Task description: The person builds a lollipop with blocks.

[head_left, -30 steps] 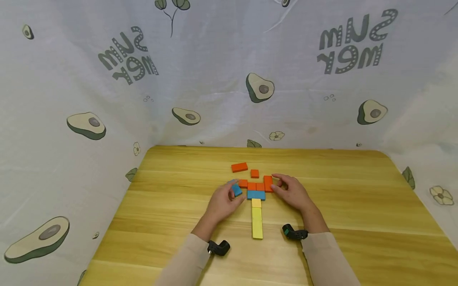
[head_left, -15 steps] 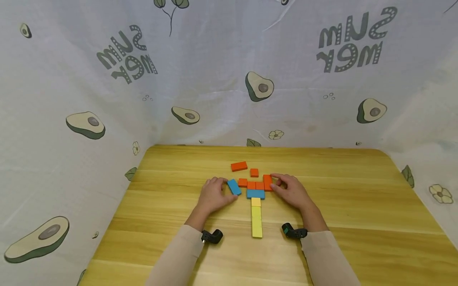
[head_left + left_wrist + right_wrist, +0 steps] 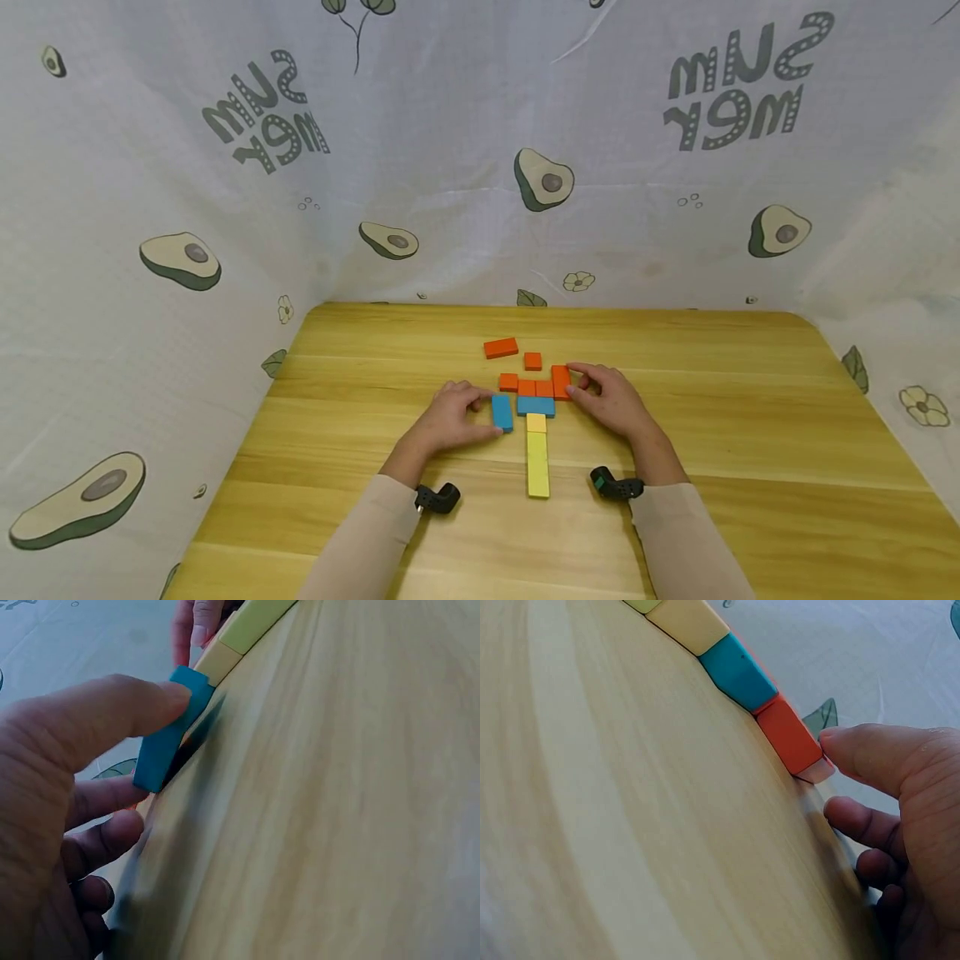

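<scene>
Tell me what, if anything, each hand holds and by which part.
The left hand pinches a blue block by its two short ends. The right hand is at the right long side of a red block; whether it grips cannot be told.

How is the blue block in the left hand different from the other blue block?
The held blue block is pinched by the left hand; no hand touches the other blue block.
The held blue block's long side points away from the person; the other blue block's runs side to side.
The held blue block looks lifted off the table; the other blue block lies flat on it.
Both are blue rectangles.
</scene>
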`<action>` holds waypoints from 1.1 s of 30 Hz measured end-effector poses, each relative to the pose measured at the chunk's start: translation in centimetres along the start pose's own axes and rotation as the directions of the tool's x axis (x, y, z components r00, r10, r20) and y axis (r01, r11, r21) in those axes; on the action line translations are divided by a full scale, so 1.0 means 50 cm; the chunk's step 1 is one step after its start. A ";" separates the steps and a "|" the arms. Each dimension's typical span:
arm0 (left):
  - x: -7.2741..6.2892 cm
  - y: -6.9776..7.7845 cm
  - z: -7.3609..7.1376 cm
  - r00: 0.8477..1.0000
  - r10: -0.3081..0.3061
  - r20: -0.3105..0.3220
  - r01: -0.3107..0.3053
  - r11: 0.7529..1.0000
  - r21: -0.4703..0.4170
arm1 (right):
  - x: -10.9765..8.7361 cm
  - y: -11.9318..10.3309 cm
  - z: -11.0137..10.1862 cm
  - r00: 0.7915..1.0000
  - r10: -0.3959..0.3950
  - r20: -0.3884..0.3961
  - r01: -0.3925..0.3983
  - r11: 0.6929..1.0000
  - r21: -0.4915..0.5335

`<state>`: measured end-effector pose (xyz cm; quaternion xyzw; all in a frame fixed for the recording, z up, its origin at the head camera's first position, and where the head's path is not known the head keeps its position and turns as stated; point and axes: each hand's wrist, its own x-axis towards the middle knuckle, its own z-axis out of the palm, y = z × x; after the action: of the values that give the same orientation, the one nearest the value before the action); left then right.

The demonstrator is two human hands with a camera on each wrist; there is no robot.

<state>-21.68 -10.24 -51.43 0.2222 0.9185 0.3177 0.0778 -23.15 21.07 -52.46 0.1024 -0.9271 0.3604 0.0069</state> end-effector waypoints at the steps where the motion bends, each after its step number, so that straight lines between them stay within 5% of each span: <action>1: -0.001 0.000 -0.001 1.000 0.004 0.008 -0.004 1.000 0.008 | 0.000 0.000 0.000 1.000 0.000 -0.001 0.000 1.000 -0.002; 13: -0.005 -0.005 0.000 0.997 0.080 0.008 -0.080 0.997 0.004 | -0.002 -0.001 0.000 1.000 -0.008 -0.004 0.008 1.000 -0.006; 33: 0.026 0.006 0.006 0.998 0.064 -0.016 -0.062 0.991 0.123 | 0.007 0.008 0.000 1.000 -0.011 0.000 0.011 1.000 -0.017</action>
<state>-22.63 -9.29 -51.50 0.2523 0.9295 0.2654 0.0448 -23.56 21.30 -52.71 0.1076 -0.9297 0.3522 0.0099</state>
